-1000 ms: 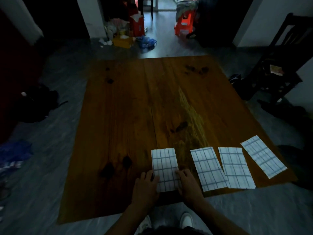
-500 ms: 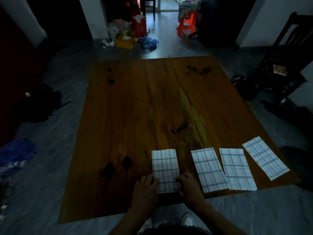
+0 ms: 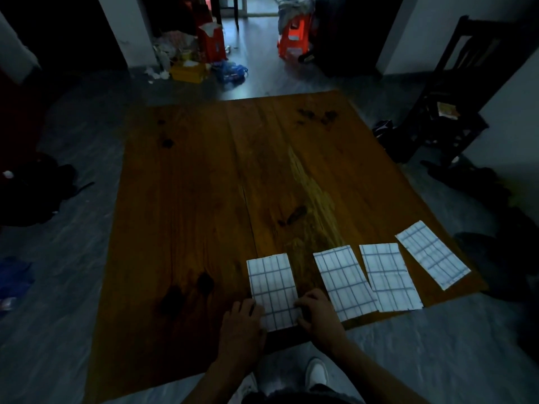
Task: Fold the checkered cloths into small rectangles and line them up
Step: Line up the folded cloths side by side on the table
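Wooden table (image 3: 204, 199); four folded checkered cloths in a row at 4 to 6 o'clock, leftmost cloth (image 3: 271, 290) set apart. Left hand (image 3: 240, 322) and right hand (image 3: 316, 312), fingers curled, pinching its near corners. Risk: uneven pull skewing it out of line

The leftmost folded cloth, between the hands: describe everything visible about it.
The leftmost folded cloth is a white fabric rectangle with a dark grid of thin lines. It lies flat on the wooden table, long side running away from the person, near end at the table's front edge. The left hand and right hand rest on its two near corners. It sits apart from the three other folded cloths to its right, touching none.
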Demonstrator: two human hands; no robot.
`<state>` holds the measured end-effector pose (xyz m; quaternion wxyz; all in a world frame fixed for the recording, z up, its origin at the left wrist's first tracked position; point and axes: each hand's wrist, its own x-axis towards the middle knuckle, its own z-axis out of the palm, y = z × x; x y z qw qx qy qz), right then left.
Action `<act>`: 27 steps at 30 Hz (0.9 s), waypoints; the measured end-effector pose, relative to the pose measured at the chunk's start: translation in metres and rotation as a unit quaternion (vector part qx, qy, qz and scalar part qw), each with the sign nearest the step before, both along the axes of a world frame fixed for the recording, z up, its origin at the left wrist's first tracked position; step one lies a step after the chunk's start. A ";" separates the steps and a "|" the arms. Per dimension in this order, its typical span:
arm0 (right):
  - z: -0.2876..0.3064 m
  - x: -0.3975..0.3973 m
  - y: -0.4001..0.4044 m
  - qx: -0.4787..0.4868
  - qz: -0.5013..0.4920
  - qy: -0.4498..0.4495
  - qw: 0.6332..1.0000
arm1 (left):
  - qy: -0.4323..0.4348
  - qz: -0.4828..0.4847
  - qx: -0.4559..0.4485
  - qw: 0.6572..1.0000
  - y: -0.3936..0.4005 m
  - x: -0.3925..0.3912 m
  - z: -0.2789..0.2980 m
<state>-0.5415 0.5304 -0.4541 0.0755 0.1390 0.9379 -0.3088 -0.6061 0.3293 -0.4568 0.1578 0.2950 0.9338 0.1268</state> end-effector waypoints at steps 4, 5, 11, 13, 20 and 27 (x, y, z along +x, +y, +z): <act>0.013 0.009 0.008 0.004 -0.058 0.028 0.998 | 0.001 -0.032 0.016 0.999 0.013 -0.006 0.000; 0.016 0.014 0.011 0.005 -0.068 0.031 0.997 | 0.004 -0.041 0.021 0.999 0.020 -0.007 0.000; 0.032 0.048 0.039 0.004 -0.130 0.034 0.991 | 0.005 -0.094 0.061 0.994 0.064 -0.004 0.007; 0.032 0.055 0.054 0.008 -0.151 0.030 0.988 | 0.008 -0.093 0.071 0.993 0.077 -0.001 0.011; 0.020 0.058 0.120 0.009 -0.148 0.017 0.989 | 0.005 -0.062 0.045 0.997 0.114 0.016 0.014; 0.001 0.056 0.165 0.015 -0.028 0.005 0.999 | 0.000 0.000 0.017 1.000 0.155 0.043 0.017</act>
